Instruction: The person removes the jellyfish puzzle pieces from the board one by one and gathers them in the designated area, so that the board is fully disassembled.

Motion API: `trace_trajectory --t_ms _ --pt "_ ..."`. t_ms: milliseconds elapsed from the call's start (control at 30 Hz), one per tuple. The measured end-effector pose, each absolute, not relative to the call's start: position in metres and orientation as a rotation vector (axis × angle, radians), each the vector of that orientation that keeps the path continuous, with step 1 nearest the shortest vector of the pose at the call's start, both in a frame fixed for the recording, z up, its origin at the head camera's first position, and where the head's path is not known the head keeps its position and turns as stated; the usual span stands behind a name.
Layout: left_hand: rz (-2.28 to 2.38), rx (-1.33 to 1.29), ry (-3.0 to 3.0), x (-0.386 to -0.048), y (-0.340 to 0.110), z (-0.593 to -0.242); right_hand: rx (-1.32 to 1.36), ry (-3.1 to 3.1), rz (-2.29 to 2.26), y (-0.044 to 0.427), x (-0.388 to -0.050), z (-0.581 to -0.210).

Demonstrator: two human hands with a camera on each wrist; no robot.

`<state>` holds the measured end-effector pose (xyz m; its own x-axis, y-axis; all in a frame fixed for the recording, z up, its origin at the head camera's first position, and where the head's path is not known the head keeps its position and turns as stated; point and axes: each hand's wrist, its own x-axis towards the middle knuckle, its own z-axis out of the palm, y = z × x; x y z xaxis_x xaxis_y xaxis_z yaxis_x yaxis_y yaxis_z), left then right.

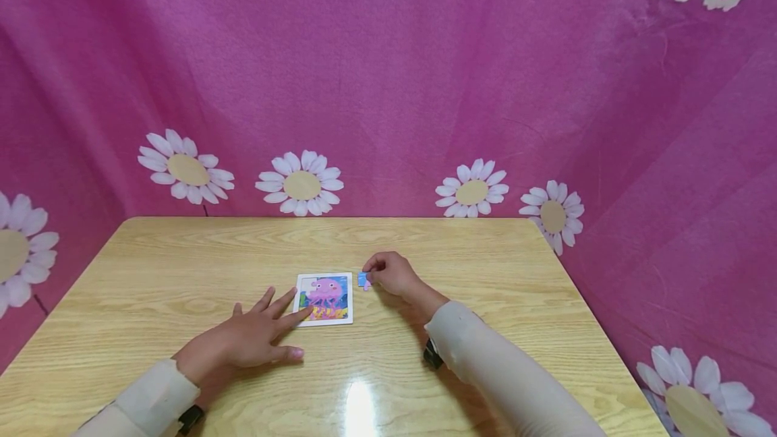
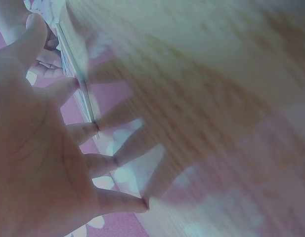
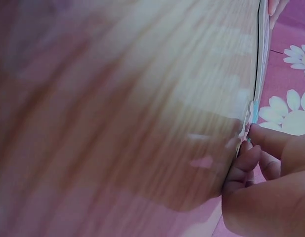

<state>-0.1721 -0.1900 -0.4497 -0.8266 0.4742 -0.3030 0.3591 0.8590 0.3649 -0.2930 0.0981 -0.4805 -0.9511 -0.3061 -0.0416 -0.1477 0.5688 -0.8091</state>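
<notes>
A square white-framed puzzle (image 1: 351,299) with a pink octopus or jellyfish picture lies on the table; a pale gap shows at its upper left. The left hand (image 1: 251,334) spreads its straight fingers, with fingertips on the puzzle's left edge; in the left wrist view this hand (image 2: 48,143) touches the frame (image 2: 83,94) and the table. Just right of the frame, the right hand (image 1: 394,275) pinches a small blue and pink piece (image 1: 362,280) between thumb and finger. In the right wrist view the right hand (image 3: 271,168) holds the piece (image 3: 250,121) low at the table surface.
The light wood table (image 1: 212,255) has glare near its front. Behind and beside it hangs a magenta cloth (image 1: 388,86) with white daisies and lettering. Dark wrist straps (image 1: 432,355) show under both sleeves.
</notes>
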Motion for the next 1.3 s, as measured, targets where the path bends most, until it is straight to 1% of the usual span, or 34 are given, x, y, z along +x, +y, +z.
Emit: trace_trajectory --t_ms 567,1300 --pt "0.436 0.617 2.644 -0.1722 -0.1905 -0.4504 -0.323 2.603 -1.33 0.0963 -0.293 -0.4818" --pt "0.423 0.605 2.642 -0.1726 -0.1902 -0.4506 -0.366 2.513 -1.384 0.0965 -0.2944 -0.4734"
